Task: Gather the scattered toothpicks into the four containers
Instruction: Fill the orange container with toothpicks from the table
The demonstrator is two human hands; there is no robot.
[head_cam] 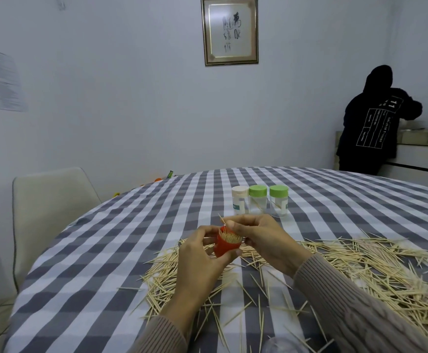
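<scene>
Clearly, much of the task is judged to remain: a broad drift of loose toothpicks [348, 266] is spread over the checked tablecloth [131, 225] across the lower centre and lower right of the frame. Just above centre, three capped containers [260, 201] are stood in a row, and only a few sticks can be made out inside them. A red container [227, 247], packed almost full, is gripped at mid-frame by the curled fingers of the left hand [202, 261]. A single toothpick [222, 219] is pinched between thumb and fingertip of the right hand [263, 238], just over the red container's mouth. It is judged that this stick is about to be slipped in.
</scene>
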